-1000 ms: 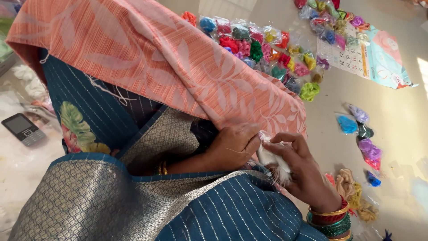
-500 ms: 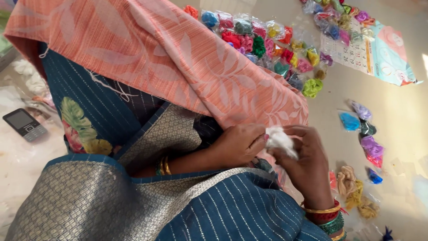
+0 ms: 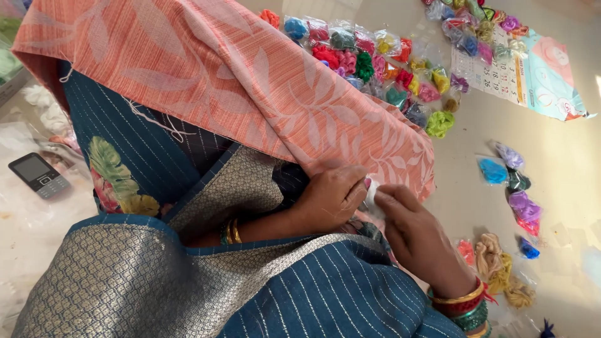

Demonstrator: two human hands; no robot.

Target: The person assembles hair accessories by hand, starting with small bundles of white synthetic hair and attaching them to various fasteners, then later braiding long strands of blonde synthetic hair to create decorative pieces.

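White tuft (image 3: 372,191) between both hands

The cloth (image 3: 250,94) is salmon orange with a pale leaf pattern, and the small wad (image 3: 372,191) between the hands is white. The sari (image 3: 325,300) is dark teal with thin pale stripes, a grey-gold diamond-woven border and a green, pink and yellow leaf print. The packets (image 3: 375,62) show red, pink, blue, green and yellow thread, the bangles (image 3: 466,303) are gold, red and green, and the phone (image 3: 39,175) is black and grey.
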